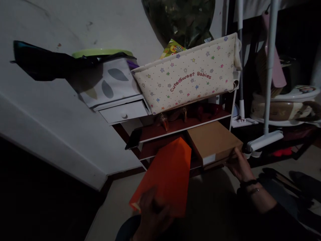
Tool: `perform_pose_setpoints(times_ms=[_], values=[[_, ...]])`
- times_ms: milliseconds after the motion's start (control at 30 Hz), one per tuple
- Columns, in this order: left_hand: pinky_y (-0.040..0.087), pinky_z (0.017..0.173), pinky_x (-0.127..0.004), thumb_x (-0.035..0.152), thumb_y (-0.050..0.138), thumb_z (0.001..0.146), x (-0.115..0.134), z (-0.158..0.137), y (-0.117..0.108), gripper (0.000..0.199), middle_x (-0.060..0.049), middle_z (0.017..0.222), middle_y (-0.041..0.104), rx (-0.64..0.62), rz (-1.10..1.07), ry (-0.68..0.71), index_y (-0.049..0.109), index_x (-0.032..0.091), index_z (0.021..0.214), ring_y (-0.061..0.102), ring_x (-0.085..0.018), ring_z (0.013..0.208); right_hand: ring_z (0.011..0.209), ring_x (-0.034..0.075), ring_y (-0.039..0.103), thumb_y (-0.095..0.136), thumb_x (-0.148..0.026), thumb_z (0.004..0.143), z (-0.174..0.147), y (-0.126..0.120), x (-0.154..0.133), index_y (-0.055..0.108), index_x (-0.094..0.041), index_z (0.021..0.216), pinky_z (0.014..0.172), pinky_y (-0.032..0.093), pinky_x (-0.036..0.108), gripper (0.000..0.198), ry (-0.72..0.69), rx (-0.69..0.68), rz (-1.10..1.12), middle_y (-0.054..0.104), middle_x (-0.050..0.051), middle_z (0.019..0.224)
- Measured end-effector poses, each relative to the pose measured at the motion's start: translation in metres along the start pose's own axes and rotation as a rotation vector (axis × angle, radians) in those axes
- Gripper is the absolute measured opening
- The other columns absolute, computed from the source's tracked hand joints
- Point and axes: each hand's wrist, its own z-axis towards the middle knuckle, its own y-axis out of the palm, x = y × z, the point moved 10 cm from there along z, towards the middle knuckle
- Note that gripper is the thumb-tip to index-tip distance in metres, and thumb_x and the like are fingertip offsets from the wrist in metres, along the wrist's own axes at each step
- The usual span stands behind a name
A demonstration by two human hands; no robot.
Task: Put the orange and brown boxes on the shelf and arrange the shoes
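Observation:
My left hand (154,212) is at the near end of a bright orange box (170,174), its fingers bent against it; deep shadow hides part of the grip. The orange box slants, with its far end at the shelf opening. My right hand (239,167) grips the front right corner of a brown cardboard box (214,140), thumb on top and fingers at the lower edge. A white label (209,159) marks that box's front. It juts out of a lower level of the shoe rack (175,130), right of the orange box.
Glittery high heels (164,122) stand on the shelf above. A star-patterned fabric bin (190,77) and a leaf-patterned box (107,82) sit on top. A dark phone-like slab (133,139) overhangs the left edge. Mop poles (269,70) and basins (281,108) are at right; shoes (283,184) lie on the floor.

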Motion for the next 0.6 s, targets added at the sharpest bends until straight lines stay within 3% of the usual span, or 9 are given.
perform_pose_setpoints(times_ms=[200, 367, 500, 600], values=[[0.048, 0.105, -0.05, 0.028, 0.084, 0.077, 0.004, -0.001, 0.001, 0.055, -0.005, 0.134, 0.062, -0.053, 0.038, -0.013, 0.069, 0.056, 0.123, 0.06, -0.03, 0.12, 0.088, 0.014, 0.067, 0.1, -0.047, 0.063, 0.027, 0.023, 0.001, 0.058, -0.033, 0.115, 0.078, 0.07, 0.041, 0.068, 0.026, -0.054, 0.002, 0.066, -0.004, 0.12], [0.047, 0.109, -0.049, 0.032, 0.082, 0.084, -0.019, 0.003, 0.037, 0.031, -0.005, 0.122, 0.07, -0.14, 0.017, -0.05, 0.08, 0.056, 0.104, 0.061, -0.029, 0.121, 0.088, 0.014, 0.066, 0.1, -0.046, 0.062, 0.033, 0.013, 0.002, 0.059, -0.034, 0.118, 0.076, 0.071, 0.038, 0.07, 0.036, -0.045, 0.005, 0.067, -0.005, 0.119], [0.042, 0.111, -0.051, 0.02, 0.079, 0.087, -0.016, 0.017, 0.06, 0.051, -0.006, 0.132, 0.068, -0.119, 0.071, 0.078, 0.077, 0.062, 0.115, 0.059, -0.031, 0.128, 0.091, 0.015, 0.067, 0.097, -0.046, 0.068, 0.035, 0.008, 0.005, 0.057, -0.036, 0.121, 0.076, 0.071, 0.037, 0.068, 0.047, -0.043, 0.009, 0.068, -0.004, 0.12], [0.039, 0.114, -0.054, 0.014, 0.076, 0.088, -0.031, 0.029, 0.088, 0.062, -0.009, 0.138, 0.066, -0.175, 0.08, 0.092, 0.072, 0.061, 0.129, 0.056, -0.033, 0.133, 0.092, 0.017, 0.069, 0.096, -0.046, 0.068, 0.038, 0.011, 0.005, 0.058, -0.034, 0.12, 0.073, 0.07, 0.036, 0.065, 0.041, -0.035, -0.008, 0.069, -0.002, 0.121]])
